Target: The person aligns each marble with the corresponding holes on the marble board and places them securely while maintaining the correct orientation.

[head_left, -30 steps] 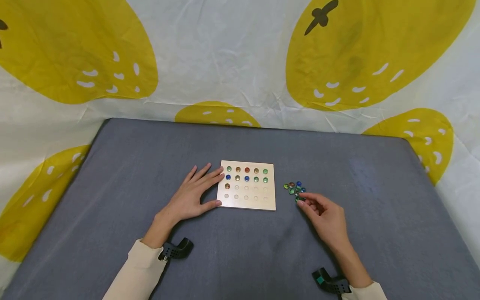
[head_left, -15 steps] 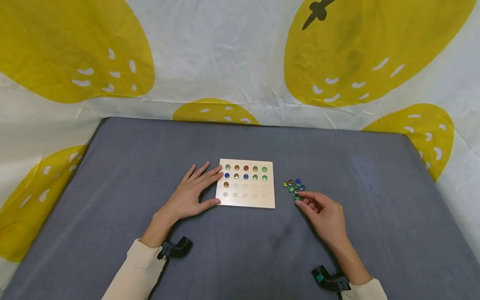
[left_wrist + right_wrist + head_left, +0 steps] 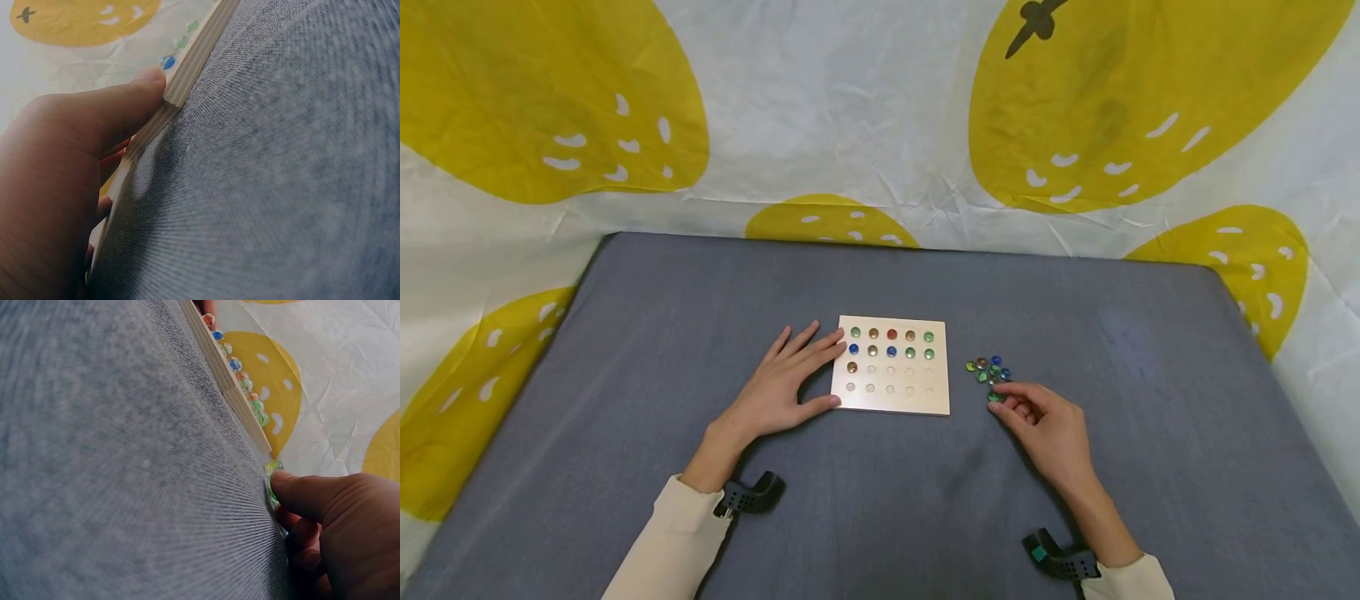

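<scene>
My left hand (image 3: 786, 392) lies spread at the left side of a thin pale wooden board (image 3: 887, 402), its straight fingertips and thumb touching that edge. In the left wrist view the thumb rests against the board's side. Rounded hollows cover the board; glass marbles fill the two far rows, and one brown marble (image 3: 852, 367) sits at the left of the third. To the right, my right hand (image 3: 1052, 429) pinches a green marble (image 3: 993, 397) between thumb and index finger, low over the cloth. Its other fingers curl inward. A small cluster of marbles (image 3: 982, 376) lies just beyond the fingertips.
A grey cloth (image 3: 880, 500) covers the table. Behind it and at the sides hangs a white sheet (image 3: 850, 100) with big yellow fruit prints. Each wrist carries a black camera mount, the left one (image 3: 752, 493) and the right one (image 3: 1060, 558).
The head view has shifted slightly. Both hands stay nearly where they were, the right fingertips drawing a touch nearer with the green marble between them.
</scene>
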{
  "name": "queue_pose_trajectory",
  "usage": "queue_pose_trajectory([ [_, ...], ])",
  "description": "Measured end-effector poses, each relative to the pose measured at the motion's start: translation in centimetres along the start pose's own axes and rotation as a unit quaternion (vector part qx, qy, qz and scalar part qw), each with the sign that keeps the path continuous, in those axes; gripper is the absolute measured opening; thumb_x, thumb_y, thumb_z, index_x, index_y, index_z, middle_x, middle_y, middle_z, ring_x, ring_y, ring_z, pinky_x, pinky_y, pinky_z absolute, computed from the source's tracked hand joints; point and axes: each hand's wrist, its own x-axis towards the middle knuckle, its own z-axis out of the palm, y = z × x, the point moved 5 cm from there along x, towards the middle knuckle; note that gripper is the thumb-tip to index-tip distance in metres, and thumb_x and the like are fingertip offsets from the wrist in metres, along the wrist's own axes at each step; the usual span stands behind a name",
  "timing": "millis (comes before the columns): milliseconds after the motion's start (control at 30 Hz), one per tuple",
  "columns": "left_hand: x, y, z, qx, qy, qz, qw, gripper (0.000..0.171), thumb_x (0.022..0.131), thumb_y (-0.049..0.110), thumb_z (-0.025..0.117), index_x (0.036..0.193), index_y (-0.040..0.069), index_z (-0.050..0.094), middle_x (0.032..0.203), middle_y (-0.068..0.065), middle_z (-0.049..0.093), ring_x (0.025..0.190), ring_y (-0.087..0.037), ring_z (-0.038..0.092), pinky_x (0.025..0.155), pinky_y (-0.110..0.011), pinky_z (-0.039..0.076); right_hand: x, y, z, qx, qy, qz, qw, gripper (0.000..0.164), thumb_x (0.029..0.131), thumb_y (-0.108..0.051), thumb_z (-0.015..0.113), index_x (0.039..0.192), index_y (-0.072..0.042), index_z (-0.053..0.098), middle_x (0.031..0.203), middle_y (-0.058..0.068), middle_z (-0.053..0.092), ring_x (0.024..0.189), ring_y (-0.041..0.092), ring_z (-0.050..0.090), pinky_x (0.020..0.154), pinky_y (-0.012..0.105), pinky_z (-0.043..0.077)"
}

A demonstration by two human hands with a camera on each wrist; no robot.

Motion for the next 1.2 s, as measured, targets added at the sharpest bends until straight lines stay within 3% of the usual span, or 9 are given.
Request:
queue_pose_trajectory([
  [467, 0.06, -0.22, -0.07, -0.001, 0.003, 0.001, 1.0, 0.071, 0.09, 0.056, 0.057, 0.147, 0.016, 0.041, 0.154, 0.001, 0.032, 0.143, -0.029, 0.019, 0.114, -0.052, 0.005, 0.23, 0.03, 0.17, -0.004, -0.014, 0.013, 1.0, 0.018, 0.076, -0.01, 0.082, 0.092, -0.013, 0.075, 0.072, -0.008, 0.058, 0.055, 0.006, 0.048, 0.047, 0.015, 0.038],
  [1200, 0.01, -0.16, 0.08, -0.005, 0.008, 0.006, 0.9999, 0.071, 0.09, 0.055, 0.057, 0.147, 0.016, 0.041, 0.153, 0.0, 0.033, 0.143, -0.029, 0.02, 0.114, -0.053, 0.006, 0.14, 0.22, 0.22, 0.006, -0.023, 0.0, 1.0, 0.021, 0.073, -0.008, 0.084, 0.09, -0.014, 0.075, 0.072, -0.01, 0.06, 0.053, 0.005, 0.047, 0.046, 0.015, 0.037],
])
